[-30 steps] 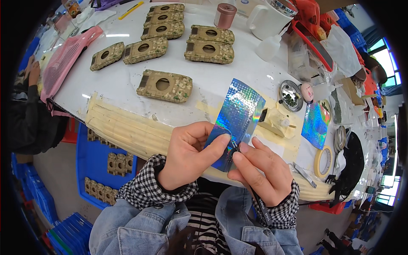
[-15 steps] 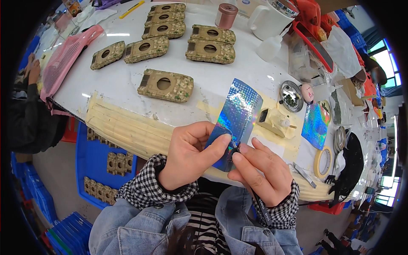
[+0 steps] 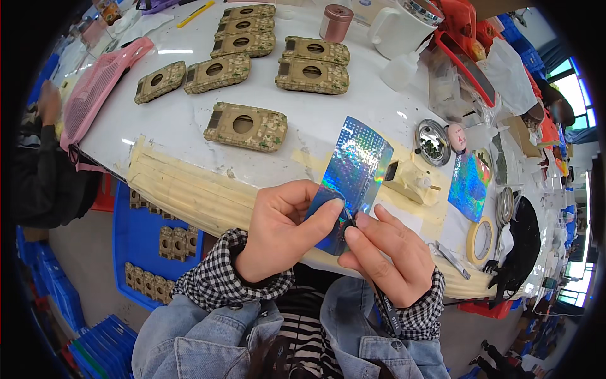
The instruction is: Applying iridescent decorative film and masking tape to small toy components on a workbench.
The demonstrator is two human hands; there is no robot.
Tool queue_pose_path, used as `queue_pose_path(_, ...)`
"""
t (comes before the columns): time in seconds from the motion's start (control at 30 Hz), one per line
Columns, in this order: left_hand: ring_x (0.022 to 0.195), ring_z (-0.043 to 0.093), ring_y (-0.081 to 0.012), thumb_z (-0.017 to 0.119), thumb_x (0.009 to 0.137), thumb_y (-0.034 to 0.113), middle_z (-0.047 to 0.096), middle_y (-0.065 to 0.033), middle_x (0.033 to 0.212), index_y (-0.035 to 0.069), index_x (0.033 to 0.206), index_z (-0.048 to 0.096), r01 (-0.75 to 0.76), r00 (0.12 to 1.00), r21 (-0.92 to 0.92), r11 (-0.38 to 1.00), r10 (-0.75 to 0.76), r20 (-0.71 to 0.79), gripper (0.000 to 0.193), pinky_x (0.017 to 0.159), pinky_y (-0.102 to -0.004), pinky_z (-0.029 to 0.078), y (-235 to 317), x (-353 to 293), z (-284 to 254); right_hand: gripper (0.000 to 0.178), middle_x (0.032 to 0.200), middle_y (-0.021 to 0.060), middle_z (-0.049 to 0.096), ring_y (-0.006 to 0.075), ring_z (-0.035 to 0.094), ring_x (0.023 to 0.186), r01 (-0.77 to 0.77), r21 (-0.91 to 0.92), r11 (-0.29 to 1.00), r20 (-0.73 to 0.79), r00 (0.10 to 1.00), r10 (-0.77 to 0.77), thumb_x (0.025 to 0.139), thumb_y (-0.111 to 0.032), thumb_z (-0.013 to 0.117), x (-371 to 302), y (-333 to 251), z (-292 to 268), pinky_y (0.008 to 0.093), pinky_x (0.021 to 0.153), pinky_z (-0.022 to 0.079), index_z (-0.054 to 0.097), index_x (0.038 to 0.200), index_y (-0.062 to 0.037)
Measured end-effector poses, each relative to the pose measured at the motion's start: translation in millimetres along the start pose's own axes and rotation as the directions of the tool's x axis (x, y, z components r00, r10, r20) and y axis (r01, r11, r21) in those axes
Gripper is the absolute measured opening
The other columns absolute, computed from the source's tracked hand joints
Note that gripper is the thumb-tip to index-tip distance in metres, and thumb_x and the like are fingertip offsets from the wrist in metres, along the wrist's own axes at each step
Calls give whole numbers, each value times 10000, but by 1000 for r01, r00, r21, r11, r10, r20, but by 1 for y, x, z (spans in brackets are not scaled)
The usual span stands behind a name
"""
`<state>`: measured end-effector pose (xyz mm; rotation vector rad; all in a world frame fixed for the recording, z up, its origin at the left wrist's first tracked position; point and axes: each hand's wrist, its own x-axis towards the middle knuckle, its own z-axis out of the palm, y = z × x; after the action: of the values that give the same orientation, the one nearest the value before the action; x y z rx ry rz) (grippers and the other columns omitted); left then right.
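Observation:
My left hand pinches the lower part of a shiny blue holographic sheet patterned with rows of small dots, thumb on its face. In my right hand are slim black tweezers, their tip against the sheet beside my left thumb and their back end below the palm. Whatever lies at the tip is too small to make out. Just beyond the sheet sits a tape-wrapped block with a small peg. A camouflage model tank hull with a round hole lies farther off to the left.
More camouflage hulls stand at the back. A blue tray of hulls is below the table at left. To the right are a round metal dish, another holographic sheet, a tape roll and a metal tool. A co-worker's arm shows far left.
The sheet's upper part has tilted slightly and its reflections have shifted. My hands stay nearly in place. The co-worker's hand at far left has moved.

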<state>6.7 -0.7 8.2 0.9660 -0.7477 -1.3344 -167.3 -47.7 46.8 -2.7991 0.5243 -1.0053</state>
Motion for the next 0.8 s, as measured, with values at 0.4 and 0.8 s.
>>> queue_pose_path(0.4, 754, 584, -29, 632, 907, 67, 674, -23, 855, -22, 926, 647, -12, 1000, 11, 1000, 12, 12, 92, 662, -192, 487, 0, 0, 0, 328, 966, 141, 669, 251, 691, 881, 39, -18, 999, 9, 999, -39, 766, -179, 770, -1, 2, 0, 402, 827, 580, 683, 1014, 18)
queue_pose_path(0.8, 821, 622, -63, 554, 962, 78, 678, -67, 946, -41, 1007, 596, -103, 992, -174, 979, 87, -94, 133, 729, -224, 525, -2, 6, 4, 328, 951, 99, 680, 231, 691, 894, -38, 20, 999, 49, 998, 37, 761, -214, 772, -19, 1, -14, 414, 851, 564, 693, 1027, -40)
